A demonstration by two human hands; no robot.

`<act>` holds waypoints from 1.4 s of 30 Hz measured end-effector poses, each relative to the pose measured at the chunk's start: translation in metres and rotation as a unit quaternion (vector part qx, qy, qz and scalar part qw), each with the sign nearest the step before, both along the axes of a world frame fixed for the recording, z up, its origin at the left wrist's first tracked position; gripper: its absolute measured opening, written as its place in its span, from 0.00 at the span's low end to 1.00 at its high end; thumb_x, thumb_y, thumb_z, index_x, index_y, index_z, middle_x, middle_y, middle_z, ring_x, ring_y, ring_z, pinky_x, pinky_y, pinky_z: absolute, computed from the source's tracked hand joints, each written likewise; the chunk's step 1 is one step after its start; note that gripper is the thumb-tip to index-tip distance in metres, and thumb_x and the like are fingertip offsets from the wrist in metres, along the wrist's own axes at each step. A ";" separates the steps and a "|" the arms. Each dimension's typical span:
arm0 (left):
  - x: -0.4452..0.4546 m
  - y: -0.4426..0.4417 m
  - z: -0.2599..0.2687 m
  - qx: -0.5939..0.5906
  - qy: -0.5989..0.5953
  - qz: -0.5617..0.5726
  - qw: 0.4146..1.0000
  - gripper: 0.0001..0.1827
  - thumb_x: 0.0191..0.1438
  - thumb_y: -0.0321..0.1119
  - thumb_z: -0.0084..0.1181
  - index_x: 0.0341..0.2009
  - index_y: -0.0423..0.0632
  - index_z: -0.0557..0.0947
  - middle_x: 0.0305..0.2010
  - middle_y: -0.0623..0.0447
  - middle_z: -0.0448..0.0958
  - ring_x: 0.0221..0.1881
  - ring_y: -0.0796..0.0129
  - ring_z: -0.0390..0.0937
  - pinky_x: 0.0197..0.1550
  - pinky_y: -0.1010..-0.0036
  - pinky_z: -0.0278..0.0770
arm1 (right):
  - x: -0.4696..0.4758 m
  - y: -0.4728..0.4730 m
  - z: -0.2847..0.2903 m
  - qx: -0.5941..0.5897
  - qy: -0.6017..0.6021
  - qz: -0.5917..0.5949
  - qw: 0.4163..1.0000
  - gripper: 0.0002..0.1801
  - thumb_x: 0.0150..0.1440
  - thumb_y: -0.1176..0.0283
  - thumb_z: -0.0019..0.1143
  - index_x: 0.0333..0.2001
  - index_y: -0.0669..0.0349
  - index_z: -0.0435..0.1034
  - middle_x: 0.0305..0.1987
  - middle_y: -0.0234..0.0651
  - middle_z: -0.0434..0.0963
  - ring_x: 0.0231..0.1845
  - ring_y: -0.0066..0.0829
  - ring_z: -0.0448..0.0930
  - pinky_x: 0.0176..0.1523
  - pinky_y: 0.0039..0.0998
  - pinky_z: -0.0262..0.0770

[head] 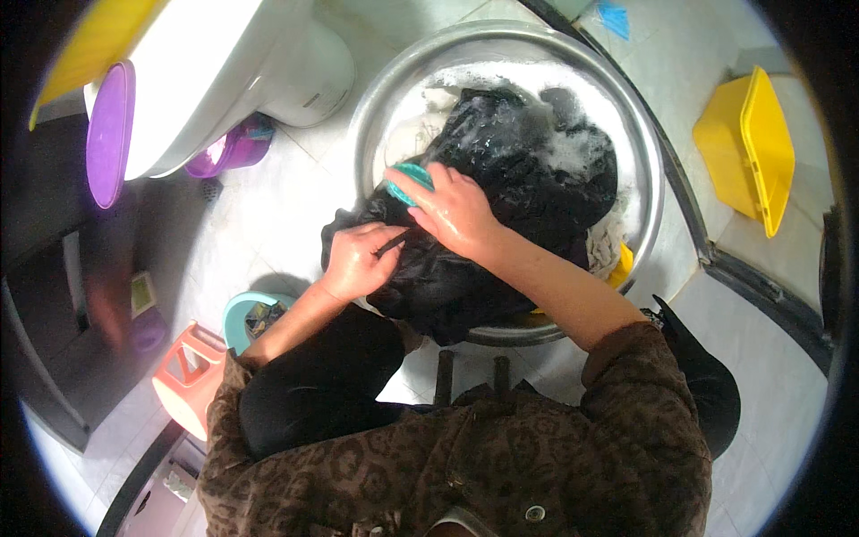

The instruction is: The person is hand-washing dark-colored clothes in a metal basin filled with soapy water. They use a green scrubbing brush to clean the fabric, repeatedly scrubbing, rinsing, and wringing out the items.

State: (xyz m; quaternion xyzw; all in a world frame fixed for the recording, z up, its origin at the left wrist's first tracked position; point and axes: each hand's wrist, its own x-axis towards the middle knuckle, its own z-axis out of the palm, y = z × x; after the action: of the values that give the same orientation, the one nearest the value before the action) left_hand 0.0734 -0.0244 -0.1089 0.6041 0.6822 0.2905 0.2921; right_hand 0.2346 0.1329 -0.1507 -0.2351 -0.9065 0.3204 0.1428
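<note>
A wide metal basin stands on the floor in front of my knees. Wet black cloth fills much of it and hangs over the near left rim, with soap suds lying on its far part. Pinched in my left hand is a fold of this cloth. My right hand grips a teal scrubbing brush just above the cloth; its underside is hidden. Pale cloth and something yellow show at the basin's right side.
A yellow plastic container lies right of the basin, beyond a dark floor strip. To the left are a white toilet, a purple tub, a teal bucket and a pink plastic stool.
</note>
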 end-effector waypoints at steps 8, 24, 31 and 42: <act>0.000 0.011 -0.001 0.038 -0.001 -0.005 0.999 0.14 0.50 0.29 0.60 0.43 0.46 0.86 0.35 0.45 0.83 0.31 0.52 0.81 0.33 0.64 0.80 | 0.034 0.122 -0.065 0.153 -0.248 -0.176 0.940 0.40 0.57 0.63 0.62 0.71 0.35 0.55 0.49 0.51 0.73 0.44 0.54 0.77 0.48 0.49 0.75; -0.002 0.008 -0.010 0.060 0.007 -0.010 0.998 0.12 0.49 0.28 0.60 0.41 0.44 0.86 0.31 0.44 0.81 0.29 0.52 0.81 0.32 0.64 0.79 | 0.048 0.115 -0.044 0.107 -0.262 -0.178 0.942 0.38 0.60 0.63 0.58 0.72 0.34 0.53 0.48 0.50 0.72 0.44 0.51 0.78 0.44 0.47 0.76; -0.003 0.000 -0.004 0.012 0.013 -0.009 1.000 0.13 0.49 0.28 0.60 0.41 0.44 0.85 0.32 0.44 0.81 0.30 0.50 0.81 0.33 0.63 0.79 | 0.003 -0.014 -0.008 0.023 -0.031 0.008 0.999 0.37 0.55 0.62 0.61 0.69 0.37 0.60 0.40 0.49 0.70 0.38 0.50 0.77 0.42 0.46 0.76; -0.001 0.005 0.000 0.001 -0.001 0.028 1.000 0.11 0.54 0.29 0.60 0.42 0.44 0.84 0.38 0.42 0.83 0.37 0.49 0.83 0.39 0.65 0.81 | 0.022 0.077 -0.015 0.012 -0.167 -0.176 0.970 0.39 0.59 0.60 0.58 0.72 0.43 0.52 0.46 0.54 0.73 0.42 0.52 0.79 0.44 0.49 0.77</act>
State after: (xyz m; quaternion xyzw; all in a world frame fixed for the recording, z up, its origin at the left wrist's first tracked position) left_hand 0.0724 -0.0191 -0.1091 0.5852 0.6979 0.3000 0.2838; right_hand 0.2566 0.2102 -0.1656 -0.4391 -0.8656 0.2360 0.0460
